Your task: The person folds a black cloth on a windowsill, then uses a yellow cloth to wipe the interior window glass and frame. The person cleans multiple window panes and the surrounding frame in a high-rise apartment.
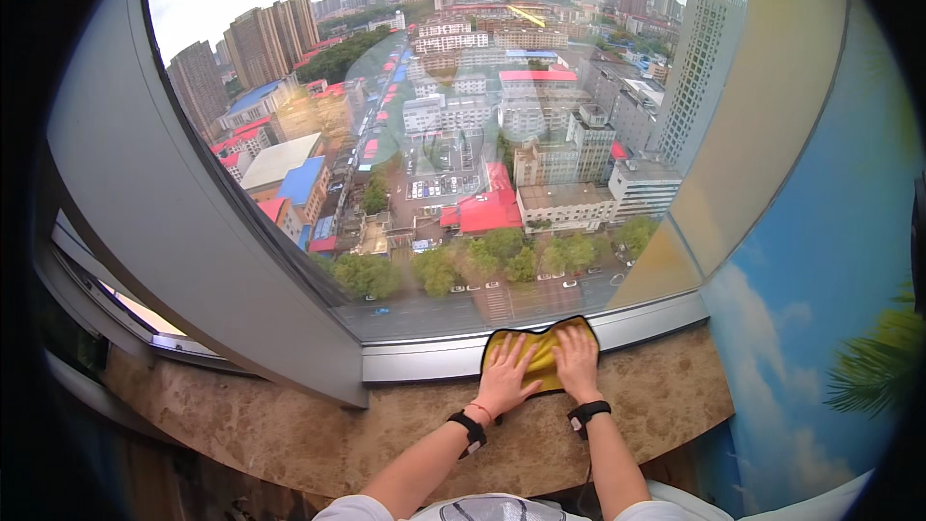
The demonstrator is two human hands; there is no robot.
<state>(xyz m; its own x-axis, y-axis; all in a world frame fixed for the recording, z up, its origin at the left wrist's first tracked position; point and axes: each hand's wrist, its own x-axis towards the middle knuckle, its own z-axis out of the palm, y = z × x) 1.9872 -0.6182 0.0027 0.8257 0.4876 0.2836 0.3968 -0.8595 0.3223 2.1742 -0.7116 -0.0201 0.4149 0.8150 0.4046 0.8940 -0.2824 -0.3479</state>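
Note:
A yellow cloth (pixel 542 360) with black edging lies spread over the silvery lower window frame (pixel 427 363) and the near edge of the brown marbled sill (pixel 419 427). My left hand (pixel 505 380) holds its left half down from above, fingers spread and thumb near the lower edge. On the right half, my right hand (pixel 577 362) presses with its fingers closer together. Between the two hands the cloth is slightly rumpled, and its underside is hidden. Both wrists wear black straps with small devices; a thin red string circles the left wrist.
The large window pane (pixel 448 231) rises beyond the frame, with city buildings outside and faint reflections on it. A wide grey pillar (pixel 217 231) bounds the left. At right stands a wall (pixel 774 347) painted with sky and palm leaves. The sill's curved front edge runs before me.

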